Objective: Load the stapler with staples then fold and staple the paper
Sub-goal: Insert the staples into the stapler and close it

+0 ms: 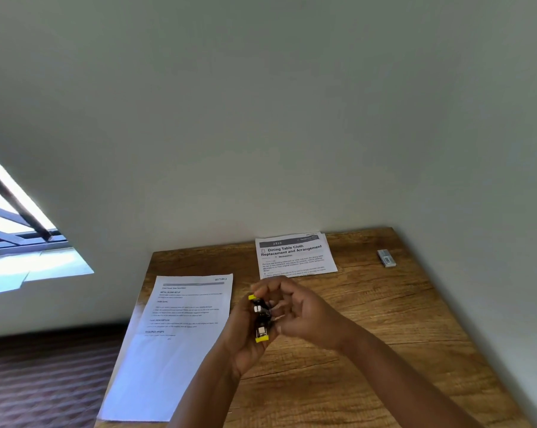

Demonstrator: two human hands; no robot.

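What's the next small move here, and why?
Probably seat the staples and close the stapler. The left hand holds it above the table, the right hand pinches at its middle, and both paper sheets lie flat, not yet folded.

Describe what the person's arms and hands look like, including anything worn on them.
Both forearms are bare up to the frame edge, with no sleeves visible. The left hand and right hand wear no gloves; no watch, bracelet or ring is visible. Fingernails look short, though blurred.
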